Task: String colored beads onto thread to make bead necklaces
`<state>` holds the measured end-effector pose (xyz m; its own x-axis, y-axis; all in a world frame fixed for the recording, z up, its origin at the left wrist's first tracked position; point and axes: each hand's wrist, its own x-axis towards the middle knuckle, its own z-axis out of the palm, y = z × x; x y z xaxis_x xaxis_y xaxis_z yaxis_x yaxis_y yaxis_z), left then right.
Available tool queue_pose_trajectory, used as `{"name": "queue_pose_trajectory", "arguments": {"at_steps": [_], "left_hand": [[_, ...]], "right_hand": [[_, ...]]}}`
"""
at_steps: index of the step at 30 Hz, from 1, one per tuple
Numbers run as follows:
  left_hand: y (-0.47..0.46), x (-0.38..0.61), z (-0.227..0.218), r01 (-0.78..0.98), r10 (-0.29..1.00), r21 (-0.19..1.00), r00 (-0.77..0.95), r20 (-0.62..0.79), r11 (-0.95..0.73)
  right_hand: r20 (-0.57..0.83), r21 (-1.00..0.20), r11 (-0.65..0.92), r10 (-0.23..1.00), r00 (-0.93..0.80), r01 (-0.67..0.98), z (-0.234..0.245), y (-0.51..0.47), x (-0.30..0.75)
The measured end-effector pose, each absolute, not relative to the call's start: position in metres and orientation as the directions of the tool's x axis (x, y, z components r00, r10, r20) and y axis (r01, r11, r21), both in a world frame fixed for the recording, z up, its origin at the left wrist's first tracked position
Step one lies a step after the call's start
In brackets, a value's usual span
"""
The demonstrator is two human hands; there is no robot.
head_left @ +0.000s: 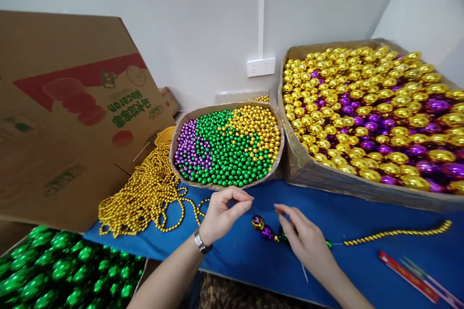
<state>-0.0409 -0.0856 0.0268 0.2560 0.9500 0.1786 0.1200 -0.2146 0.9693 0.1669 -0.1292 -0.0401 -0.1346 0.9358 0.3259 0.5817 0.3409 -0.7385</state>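
My left hand (224, 215), with a watch at the wrist, is raised over the near side of the table, thumb and forefinger brought together in a pinch. Anything between those fingertips is too thin to make out. To its right, my right hand (303, 235) is also pinched, and what it grips cannot be seen. Beneath and beside the right hand lies a string of large beads (267, 232), purple, gold and green, partly hidden by that hand. From it a thin thread leads right to a row of small gold beads (397, 234). A thin white stick or thread end (304, 273) pokes out below the right hand.
A shallow box of loose purple, green and gold beads (232, 149) stands ahead. At right is a large carton (322, 174) of gold and purple beads. Gold bead strands (141, 198) lie left by a tall carton (72, 154); green beads (61, 270) fill a lower box. A red packet (408, 275) lies right.
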Motion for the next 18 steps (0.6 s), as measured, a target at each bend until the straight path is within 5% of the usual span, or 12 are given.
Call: {"name": "queue_pose_trajectory", "arguments": {"at_steps": [6, 12, 15, 18], "left_hand": [[-0.079, -0.023, 0.065, 0.065, 0.912, 0.941, 0.276, 0.302, -0.331], [-0.077, -0.031, 0.049, -0.167, 0.934, 0.920, -0.021, 0.357, -0.356], [-0.080, -0.021, 0.011, -0.084, 0.936, 0.962, 0.223, 0.271, -0.259], [-0.078, 0.000, -0.027, 0.119, 0.838, 0.934, 0.491, 0.239, -0.336]], "right_hand": [[0.367, -0.762, 0.478, 0.875, -0.317, 0.437, 0.003, -0.111, 0.142], [0.352, -0.771, 0.466, 0.880, -0.319, 0.434, -0.002, -0.102, 0.153], [0.350, -0.767, 0.455, 0.888, -0.299, 0.453, 0.004, -0.096, 0.158], [0.358, -0.765, 0.478, 0.873, -0.332, 0.432, 0.019, -0.094, 0.154]]}}
